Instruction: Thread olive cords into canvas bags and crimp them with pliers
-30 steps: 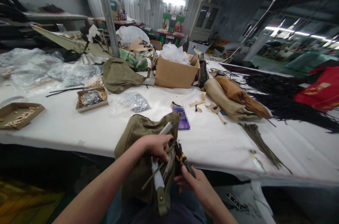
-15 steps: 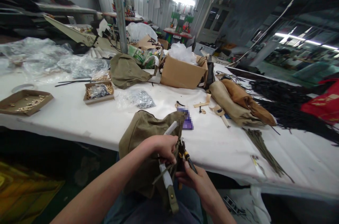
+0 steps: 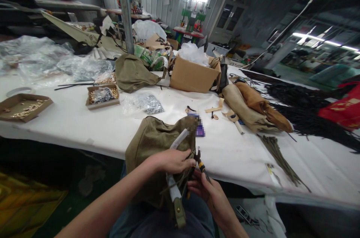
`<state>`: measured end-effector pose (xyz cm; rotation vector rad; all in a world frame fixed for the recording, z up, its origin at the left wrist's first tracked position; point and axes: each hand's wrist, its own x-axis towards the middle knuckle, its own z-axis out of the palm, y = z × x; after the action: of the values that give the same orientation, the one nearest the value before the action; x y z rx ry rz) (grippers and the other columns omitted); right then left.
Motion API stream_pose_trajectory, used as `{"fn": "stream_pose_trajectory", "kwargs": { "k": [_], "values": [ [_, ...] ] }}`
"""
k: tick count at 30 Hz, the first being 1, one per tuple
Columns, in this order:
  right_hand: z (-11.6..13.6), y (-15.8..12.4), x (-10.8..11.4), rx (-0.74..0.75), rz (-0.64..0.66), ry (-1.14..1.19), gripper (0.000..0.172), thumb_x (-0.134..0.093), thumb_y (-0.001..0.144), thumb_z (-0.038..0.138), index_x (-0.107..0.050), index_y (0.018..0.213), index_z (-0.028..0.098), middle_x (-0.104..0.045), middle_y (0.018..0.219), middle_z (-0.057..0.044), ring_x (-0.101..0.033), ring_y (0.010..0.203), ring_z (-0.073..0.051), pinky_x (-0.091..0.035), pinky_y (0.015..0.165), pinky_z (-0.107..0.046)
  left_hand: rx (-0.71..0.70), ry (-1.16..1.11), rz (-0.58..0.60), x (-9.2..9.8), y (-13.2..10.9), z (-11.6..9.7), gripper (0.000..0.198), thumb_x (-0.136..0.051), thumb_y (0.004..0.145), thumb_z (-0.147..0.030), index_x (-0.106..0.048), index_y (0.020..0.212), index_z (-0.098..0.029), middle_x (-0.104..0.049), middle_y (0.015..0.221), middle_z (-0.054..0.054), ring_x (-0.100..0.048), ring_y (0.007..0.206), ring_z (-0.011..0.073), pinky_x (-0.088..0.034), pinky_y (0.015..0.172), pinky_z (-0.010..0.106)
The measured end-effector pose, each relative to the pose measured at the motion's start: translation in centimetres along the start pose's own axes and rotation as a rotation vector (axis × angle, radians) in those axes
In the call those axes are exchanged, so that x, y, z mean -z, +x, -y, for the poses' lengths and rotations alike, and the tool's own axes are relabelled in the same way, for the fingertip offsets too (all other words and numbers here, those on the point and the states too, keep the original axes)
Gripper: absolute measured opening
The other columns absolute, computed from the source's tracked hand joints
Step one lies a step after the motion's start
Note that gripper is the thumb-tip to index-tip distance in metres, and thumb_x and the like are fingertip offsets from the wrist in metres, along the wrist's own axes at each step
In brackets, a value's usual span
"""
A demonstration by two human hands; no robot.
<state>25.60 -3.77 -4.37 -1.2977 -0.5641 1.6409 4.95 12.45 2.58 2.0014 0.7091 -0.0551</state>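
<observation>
An olive canvas bag rests on my lap against the table's front edge. Its strap, wrapped in white, hangs down to an olive tab with brass studs. My left hand lies over the bag's right edge, thumb and fingers closed on the fabric there. In my right hand is a pair of pliers with black and yellow handles, their jaws up beside the bag's edge. Thin olive cords dangle below my left hand. Whether the jaws touch the bag I cannot tell.
Small brass parts fill two shallow cardboard boxes on the left of the white table. Behind the bag stand a cardboard carton and another olive bag. Rolled tan fabric and a bundle of olive cords lie right.
My left hand has shifted slightly right, its fingers straighter along the bag's edge. The pliers have moved a little right, away from the bag's edge, with my right hand still around them.
</observation>
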Motion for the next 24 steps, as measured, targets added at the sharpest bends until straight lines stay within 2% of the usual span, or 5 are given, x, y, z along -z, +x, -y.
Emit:
{"fn": "stream_pose_trajectory", "kwargs": {
  "k": [3, 8, 11, 14, 24],
  "values": [
    [-0.2, 0.2, 0.3, 0.016, -0.012, -0.031, 0.077, -0.079, 0.094, 0.072, -0.073, 0.142, 0.012, -0.076, 0.137, -0.018, -0.078, 0.106, -0.028, -0.063, 0.096, -0.041, -0.008, -0.093, -0.131, -0.9, 0.2, 0.1, 0.056, -0.033, 0.113, -0.053, -0.073, 0.133, -0.019, -0.076, 0.137, 0.016, -0.070, 0.125, 0.0340, -0.052, 0.109, 0.042],
    [-0.3, 0.2, 0.9, 0.032, -0.047, -0.171, 0.082, -0.077, 0.094, 0.076, -0.073, 0.140, 0.009, -0.082, 0.112, -0.018, -0.078, 0.106, -0.032, -0.061, 0.101, -0.047, 0.029, -0.147, -0.229, -1.6, 1.3, 1.1, 0.044, -0.047, 0.107, -0.036, -0.079, 0.130, -0.017, -0.077, 0.139, 0.014, -0.072, 0.123, 0.0301, -0.052, 0.104, 0.035],
    [-0.2, 0.0, 1.3, 0.043, -0.049, -0.247, 0.083, -0.074, 0.093, 0.079, -0.073, 0.138, 0.009, -0.083, 0.106, -0.017, -0.078, 0.106, -0.034, -0.060, 0.103, -0.050, 0.093, -0.175, -0.215, -1.7, 1.5, 1.3, 0.046, -0.050, 0.103, -0.034, -0.080, 0.132, -0.017, -0.083, 0.093, 0.011, -0.075, 0.080, 0.0255, -0.055, 0.076, 0.033],
    [0.1, 0.1, 1.5, 0.072, -0.042, -0.318, 0.082, -0.073, 0.092, 0.082, -0.074, 0.134, 0.011, -0.083, 0.102, -0.017, -0.079, 0.099, -0.034, -0.062, 0.097, -0.051, 0.142, -0.198, -0.192, -1.8, 1.6, 1.1, 0.043, -0.051, 0.100, -0.033, -0.084, 0.125, -0.021, -0.066, 0.057, 0.002, -0.061, 0.050, 0.0204, -0.044, 0.055, 0.030],
    [0.3, 0.7, 2.0, 0.119, -0.010, -0.534, 0.075, -0.062, 0.095, 0.085, -0.078, 0.109, 0.013, -0.080, 0.095, -0.016, -0.077, 0.091, -0.035, -0.062, 0.088, -0.048, 0.156, -0.199, -0.220, -1.9, 1.6, 0.9, 0.037, -0.056, 0.099, -0.033, -0.087, 0.115, -0.021, -0.063, 0.050, 0.001, -0.062, 0.053, 0.0201, -0.045, 0.061, 0.029]
  ]
}}
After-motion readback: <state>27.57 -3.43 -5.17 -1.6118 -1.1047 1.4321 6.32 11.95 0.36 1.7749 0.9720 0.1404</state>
